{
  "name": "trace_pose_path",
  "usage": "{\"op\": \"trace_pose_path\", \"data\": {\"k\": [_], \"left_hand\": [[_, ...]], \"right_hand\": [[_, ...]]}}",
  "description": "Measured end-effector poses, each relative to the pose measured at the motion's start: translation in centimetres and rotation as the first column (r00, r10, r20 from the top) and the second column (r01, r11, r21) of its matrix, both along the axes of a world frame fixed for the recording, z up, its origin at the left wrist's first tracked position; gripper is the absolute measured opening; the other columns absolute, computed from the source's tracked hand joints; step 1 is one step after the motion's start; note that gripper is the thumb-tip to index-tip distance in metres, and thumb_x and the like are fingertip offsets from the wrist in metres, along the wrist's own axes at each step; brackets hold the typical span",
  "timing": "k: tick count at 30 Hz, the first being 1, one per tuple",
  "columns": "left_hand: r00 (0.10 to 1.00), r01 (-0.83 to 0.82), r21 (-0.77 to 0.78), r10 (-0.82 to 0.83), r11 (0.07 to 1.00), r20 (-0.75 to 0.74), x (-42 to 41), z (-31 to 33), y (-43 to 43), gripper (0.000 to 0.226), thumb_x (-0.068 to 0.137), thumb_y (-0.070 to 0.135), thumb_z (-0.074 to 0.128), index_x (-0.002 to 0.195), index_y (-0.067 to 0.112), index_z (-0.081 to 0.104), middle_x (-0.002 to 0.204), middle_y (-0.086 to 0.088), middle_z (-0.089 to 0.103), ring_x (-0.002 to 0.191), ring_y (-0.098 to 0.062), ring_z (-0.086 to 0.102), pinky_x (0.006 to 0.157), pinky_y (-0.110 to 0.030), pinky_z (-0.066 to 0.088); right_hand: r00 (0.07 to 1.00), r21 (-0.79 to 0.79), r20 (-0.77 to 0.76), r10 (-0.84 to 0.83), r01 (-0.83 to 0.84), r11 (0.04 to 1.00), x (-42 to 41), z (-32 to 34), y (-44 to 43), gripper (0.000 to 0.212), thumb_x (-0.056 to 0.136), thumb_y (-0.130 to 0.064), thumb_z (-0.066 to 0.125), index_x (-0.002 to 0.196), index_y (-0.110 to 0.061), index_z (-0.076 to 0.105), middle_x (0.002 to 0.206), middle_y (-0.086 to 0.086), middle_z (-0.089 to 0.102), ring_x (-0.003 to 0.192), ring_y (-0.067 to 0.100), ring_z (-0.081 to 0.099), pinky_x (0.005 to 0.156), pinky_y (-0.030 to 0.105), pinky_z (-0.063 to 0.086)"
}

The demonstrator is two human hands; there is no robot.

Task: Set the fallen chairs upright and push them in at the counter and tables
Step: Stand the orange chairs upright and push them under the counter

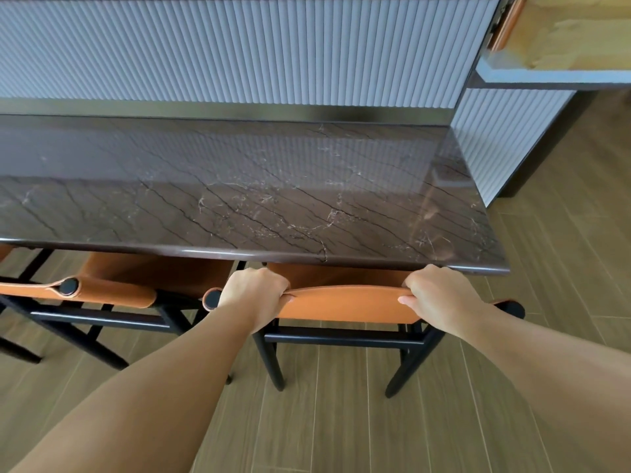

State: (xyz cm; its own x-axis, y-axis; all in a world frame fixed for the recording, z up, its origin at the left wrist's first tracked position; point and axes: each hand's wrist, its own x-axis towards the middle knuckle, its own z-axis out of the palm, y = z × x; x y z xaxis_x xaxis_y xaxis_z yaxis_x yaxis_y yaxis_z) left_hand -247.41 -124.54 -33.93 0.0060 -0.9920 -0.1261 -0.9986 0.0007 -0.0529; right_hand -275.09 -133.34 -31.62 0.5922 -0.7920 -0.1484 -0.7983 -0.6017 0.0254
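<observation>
— Orange leather on a black frame: that is the chair (345,303) in the middle, upright on its legs, with a round black cap at each end of the top rail.

— Where does it stand?

— On the wood-plank floor (341,421), at the near edge of the dark veined stone desk (273,199), towards the desk's right end. Its seat is tucked under the desktop.

— And the hands?

— Both are curled tight over the top edge of the backrest. The left hand (254,293) grips near the left cap, the right hand (440,295) near the right one, fingers over the far side, thumbs on the near face.

— What can't you see?

— Most of the seat is under the desk, and the left hand covers part of the backrest. A second chair (112,288) of the same make stands just to the left, also pushed in; its left part runs out of view.

— Which way does the held chair face?

— Towards the desk, back to the person. The backrest's long axis runs left to right, parallel to the desk's edge.
</observation>
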Motion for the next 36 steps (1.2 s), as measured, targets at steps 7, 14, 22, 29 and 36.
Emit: {"op": "trace_pose_path", "data": {"k": [7,14,22,29,36], "left_hand": [[1.0,0.012,0.011,-0.012,1.0,0.02,1.3,0.0,-0.7,0.029,0.094,0.05,0.044,0.104,0.034,0.066,0.094,0.007,0.065,0.088,-0.021,0.06,0.061,-0.029,0.037],[0.999,0.05,-0.008,-0.051,0.999,-0.012,2.2,-0.4,-1.0,0.029,0.093,0.05,0.045,0.104,0.035,0.067,0.091,0.01,0.065,0.087,-0.016,0.059,0.06,-0.028,0.036],[0.995,0.024,-0.056,-0.029,0.998,-0.096,1.7,0.0,-0.6,0.024,0.088,0.051,0.049,0.097,0.034,0.064,0.087,0.01,0.065,0.078,-0.016,0.057,0.058,-0.028,0.035],[0.947,0.115,-0.053,-0.125,0.992,-0.295,2.8,1.7,0.2,0.028,0.088,0.045,0.055,0.109,0.028,0.063,0.096,0.007,0.066,0.082,-0.015,0.058,0.065,-0.025,0.038],[0.949,0.154,-0.015,-0.152,0.988,-0.277,9.5,2.9,3.0,0.03,0.084,0.045,0.058,0.103,0.024,0.064,0.089,0.006,0.067,0.077,-0.015,0.059,0.069,-0.027,0.047]], "right_hand": [[1.0,0.007,-0.01,0.008,-0.008,1.0,1.0,-0.1,-0.1,0.027,0.096,-0.04,0.051,0.099,-0.017,0.065,0.079,-0.004,0.059,0.068,0.013,0.058,0.06,0.021,0.04],[1.0,0.006,0.002,0.009,-0.009,1.0,1.3,-0.2,-0.1,0.026,0.094,-0.04,0.053,0.097,-0.017,0.066,0.077,-0.005,0.057,0.075,0.015,0.064,0.059,0.021,0.039],[0.987,0.052,-0.059,-0.151,0.154,0.987,2.8,0.0,0.9,0.02,0.093,-0.031,0.057,0.107,-0.02,0.065,0.088,-0.002,0.067,0.076,0.015,0.066,0.068,0.026,0.051],[0.977,0.189,0.183,-0.109,0.074,0.979,14.1,0.5,4.8,0.042,0.086,-0.035,0.062,0.126,-0.028,0.056,0.116,-0.004,0.066,0.101,0.019,0.063,0.088,0.037,0.053],[0.959,0.156,0.283,-0.027,-0.018,0.988,23.4,1.2,9.1,0.05,0.082,-0.03,0.065,0.128,-0.02,0.05,0.125,-0.002,0.058,0.107,0.021,0.057,0.089,0.034,0.048]]}}
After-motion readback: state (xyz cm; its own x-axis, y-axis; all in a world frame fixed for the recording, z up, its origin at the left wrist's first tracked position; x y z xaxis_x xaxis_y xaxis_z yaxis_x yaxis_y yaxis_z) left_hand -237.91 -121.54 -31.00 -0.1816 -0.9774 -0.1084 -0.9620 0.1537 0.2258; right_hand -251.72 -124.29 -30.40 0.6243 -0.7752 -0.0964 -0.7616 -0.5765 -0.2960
